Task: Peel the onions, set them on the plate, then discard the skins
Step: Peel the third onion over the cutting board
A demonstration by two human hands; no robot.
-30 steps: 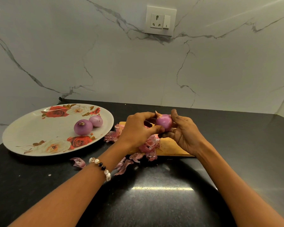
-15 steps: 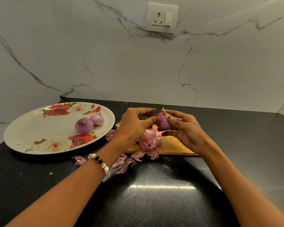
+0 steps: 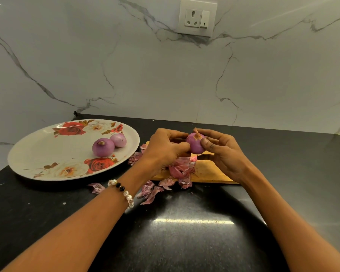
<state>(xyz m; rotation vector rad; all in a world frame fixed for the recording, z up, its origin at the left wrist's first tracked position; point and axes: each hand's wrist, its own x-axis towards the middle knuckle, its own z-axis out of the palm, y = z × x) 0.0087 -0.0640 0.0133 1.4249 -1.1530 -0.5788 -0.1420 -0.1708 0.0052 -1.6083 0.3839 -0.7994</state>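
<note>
The onion [image 3: 195,145] is held in the air between both hands, above the far end of the wooden cutting board [image 3: 210,174], and it now looks almost fully peeled: the purple surface is smooth, and only a small dry orange tip stands up at its top. One second ago a bigger flap of skin was standing on this top, so the last loose layer seems to have come away, and the hands have turned the onion a little. The left hand [image 3: 165,148] pinches the onion on its left side with thumb and fingers, and the right hand [image 3: 222,152] grips it from the right, with the thumb pressed on the front. The two hands are close together, both clamped on the same onion. Under them, a heap of skins [image 3: 180,167] lies on the board and spills onto the black counter [image 3: 185,242]. To the left, two peeled onions [image 3: 108,145] already rest on the flowered plate [image 3: 47,154]. In my judgement this onion needs only the dry tip removed, then it can go to the plate; discarding the skins is not yet begun.
</note>
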